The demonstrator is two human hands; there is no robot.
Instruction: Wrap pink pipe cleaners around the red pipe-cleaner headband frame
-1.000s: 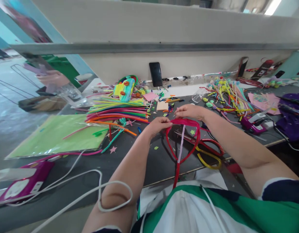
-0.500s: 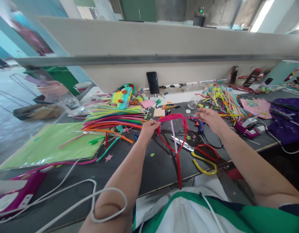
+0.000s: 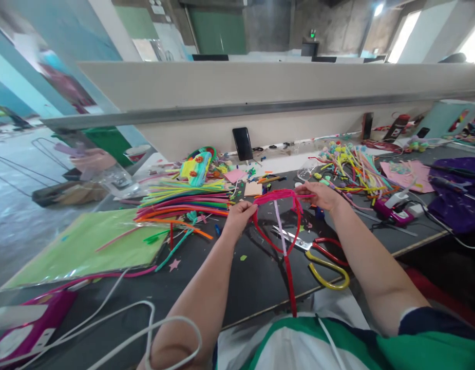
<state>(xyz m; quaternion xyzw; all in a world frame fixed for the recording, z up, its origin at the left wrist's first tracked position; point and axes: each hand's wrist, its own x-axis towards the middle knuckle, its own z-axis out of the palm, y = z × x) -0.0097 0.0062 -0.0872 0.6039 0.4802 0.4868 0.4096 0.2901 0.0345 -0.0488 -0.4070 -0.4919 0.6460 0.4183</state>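
My left hand (image 3: 239, 218) is closed in a pinch on the upper left corner of a pipe-cleaner frame (image 3: 290, 280). The frame has a red looped outline, a pale lilac strip down its middle and a red stem pointing toward my body. Along its top edge, a bright pink pipe cleaner (image 3: 278, 195) is wound in several turns. At the upper right corner, my right hand (image 3: 320, 195) pinches the pink pipe cleaner, whose end sticks out past the fingers. Scissors (image 3: 312, 246) with red and yellow handles lie open just below, partly behind the frame.
Pipe cleaners in many colours (image 3: 187, 200) lie left of my hands, beside a green plastic-wrapped sheet (image 3: 94, 244). A phone (image 3: 242, 144) leans against the partition. White cable (image 3: 150, 308) loops over my left forearm. A purple power strip (image 3: 393, 211) sits at right.
My right hand has come inward, close to the frame's upper right corner, bringing the pink pipe cleaner along. My left hand keeps its pinch. The whole view has tilted upward slightly.
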